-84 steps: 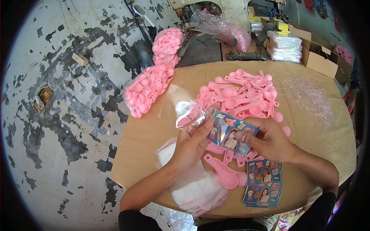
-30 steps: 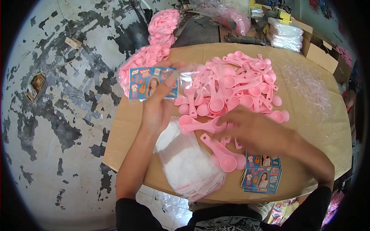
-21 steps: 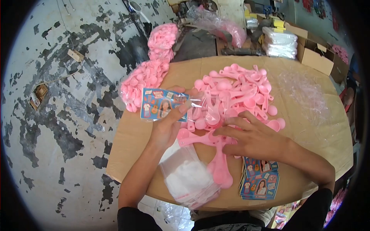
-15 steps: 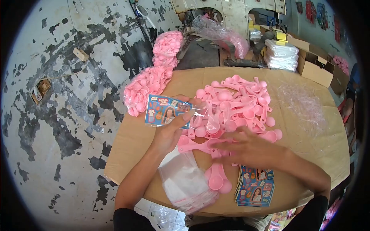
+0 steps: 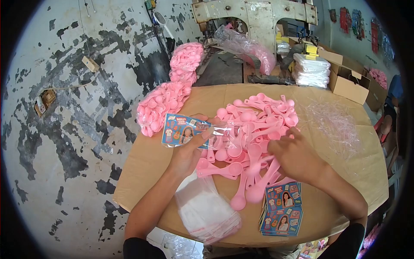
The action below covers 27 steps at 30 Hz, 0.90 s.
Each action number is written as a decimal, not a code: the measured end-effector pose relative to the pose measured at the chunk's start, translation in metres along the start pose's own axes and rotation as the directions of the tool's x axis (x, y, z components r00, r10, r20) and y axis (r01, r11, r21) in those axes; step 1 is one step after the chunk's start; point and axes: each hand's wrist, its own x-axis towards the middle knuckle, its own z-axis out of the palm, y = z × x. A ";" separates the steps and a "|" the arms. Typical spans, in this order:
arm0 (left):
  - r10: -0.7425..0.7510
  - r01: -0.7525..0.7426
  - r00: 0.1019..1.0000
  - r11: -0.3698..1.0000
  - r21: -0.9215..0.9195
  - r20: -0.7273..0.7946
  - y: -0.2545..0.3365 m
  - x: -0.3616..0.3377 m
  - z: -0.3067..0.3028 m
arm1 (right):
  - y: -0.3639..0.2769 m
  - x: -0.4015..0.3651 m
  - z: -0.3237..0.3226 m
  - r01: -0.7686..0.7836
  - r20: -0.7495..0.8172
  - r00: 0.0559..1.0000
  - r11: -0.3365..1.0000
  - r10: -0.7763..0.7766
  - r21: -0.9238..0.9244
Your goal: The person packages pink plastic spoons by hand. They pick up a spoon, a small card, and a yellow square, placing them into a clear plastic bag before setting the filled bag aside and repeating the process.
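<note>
My left hand point(image 5: 188, 149) is closed on a clear plastic bag point(image 5: 222, 134) with a blue printed card point(image 5: 181, 129) in it. The card shows through on the left and the bag's clear end points right, over the spoons. My right hand point(image 5: 297, 157) is curled at the right edge of the pink spoon heap point(image 5: 258, 116). Its fingers are pinched at the upper end of a pink measuring spoon point(image 5: 264, 183) whose bowl points down towards me; the fingertips are partly hidden. Below that hand lies a stack of blue cards point(image 5: 282, 216). Flat clear bags point(image 5: 207, 209) lie nearer my left forearm.
Brown paper covers the table point(image 5: 146, 172). Bulging bags of pink spoons point(image 5: 164, 103) stand at the left edge. Crumpled clear plastic point(image 5: 334, 125) lies at the right. Behind are a metal machine point(image 5: 258, 17), stacked clear packs point(image 5: 311, 71) and a cardboard box point(image 5: 349, 86). A person is partly visible at far right.
My right hand has moved right and up from above the near spoons, its spread fingers now curled. Several near spoons have shifted. My left hand keeps hold of the bag with the card.
</note>
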 end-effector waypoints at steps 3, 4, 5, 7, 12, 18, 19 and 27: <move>0.002 -0.002 1.000 1.000 -0.009 -0.013 0.001 0.000 -0.001 | 0.011 -0.011 -0.009 -0.047 -0.047 0.997 0.986 0.055 0.159; 0.004 -0.004 1.000 1.000 -0.012 -0.020 0.002 0.000 -0.001 | 0.016 -0.014 -0.011 -0.018 -0.089 0.995 0.977 0.037 0.211; 0.011 -0.011 1.000 1.000 -0.013 -0.026 0.001 0.000 -0.001 | 0.019 -0.015 -0.013 0.038 -0.163 0.987 0.968 0.003 0.247; 0.011 -0.012 0.999 1.000 -0.013 -0.038 0.000 0.000 -0.002 | 0.024 -0.015 -0.017 0.069 -0.230 0.973 0.935 0.014 0.349; -0.011 0.010 0.998 1.000 -0.023 -0.067 0.001 -0.001 0.002 | 0.026 -0.005 -0.030 -0.160 -0.086 0.934 0.623 0.346 0.765; -0.037 0.020 0.992 0.989 0.143 0.118 -0.006 -0.011 0.020 | -0.012 0.008 0.001 0.100 -0.249 0.901 0.388 0.355 0.916; -0.052 0.036 0.992 0.989 0.142 0.113 -0.007 -0.013 0.020 | -0.010 0.005 0.000 0.073 -0.204 0.903 0.334 0.377 0.940; 0.016 -0.020 0.998 0.997 -0.078 -0.053 -0.007 0.000 0.000 | 0.031 -0.001 -0.028 -0.026 -0.127 0.907 0.353 0.402 0.935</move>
